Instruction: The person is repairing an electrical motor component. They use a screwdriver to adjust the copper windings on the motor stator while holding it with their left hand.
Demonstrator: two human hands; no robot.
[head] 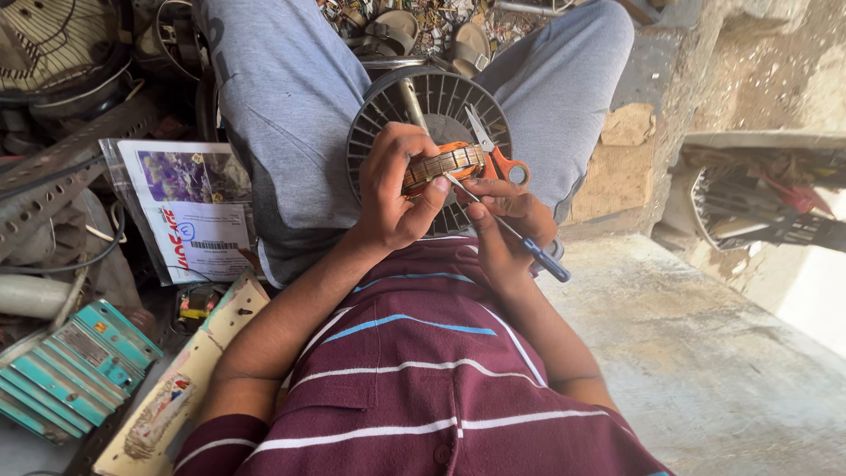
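My left hand grips a round motor stator with copper windings over my lap. My right hand holds a thin screwdriver with a blue handle, its tip resting against the stator's edge. Orange-handled scissors lie across a round dark slotted fan housing that rests on my grey trousers right behind the stator.
A plastic packet with a printed card lies at the left beside my leg. A stack of teal metal parts and a cardboard strip sit lower left. Fan parts and scrap fill the top left. A concrete ledge runs along the right.
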